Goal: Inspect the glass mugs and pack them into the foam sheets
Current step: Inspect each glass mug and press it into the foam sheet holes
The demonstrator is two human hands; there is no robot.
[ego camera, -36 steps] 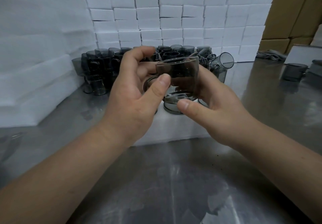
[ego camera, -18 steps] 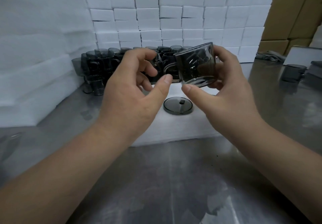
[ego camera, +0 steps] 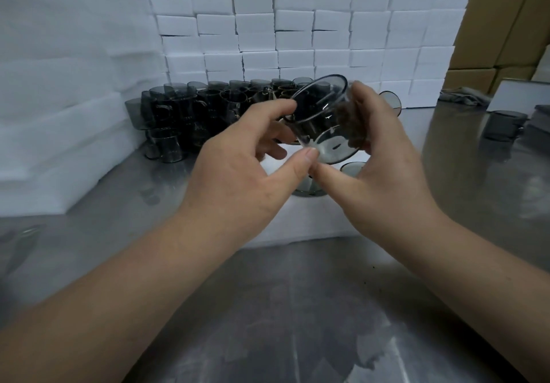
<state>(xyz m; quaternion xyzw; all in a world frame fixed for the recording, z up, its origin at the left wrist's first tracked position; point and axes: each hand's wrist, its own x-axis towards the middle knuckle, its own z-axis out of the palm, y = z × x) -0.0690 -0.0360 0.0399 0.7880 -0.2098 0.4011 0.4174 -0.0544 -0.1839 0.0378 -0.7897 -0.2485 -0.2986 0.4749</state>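
Observation:
A smoky grey glass mug (ego camera: 323,117) is held tilted in the air, above a white foam sheet (ego camera: 300,221) that lies on the steel table. My right hand (ego camera: 378,168) grips the mug from the right, fingers curled round its far side, thumb at its base. My left hand (ego camera: 247,168) pinches the mug's left side between forefinger and thumb. Another grey glass piece (ego camera: 309,187) sits in the foam sheet under my hands, mostly hidden. A crowd of several more grey mugs (ego camera: 190,114) stands behind.
Stacked white foam blocks (ego camera: 297,31) wall off the back, and thick foam sheets (ego camera: 59,132) pile up at the left. Cardboard boxes (ego camera: 506,19) stand at the right. A single mug (ego camera: 503,125) sits on the steel table (ego camera: 297,308) at far right.
The mug has been turned and tilted in my hands, its mouth now facing up and away. My left hand has closed in and pinches its left side.

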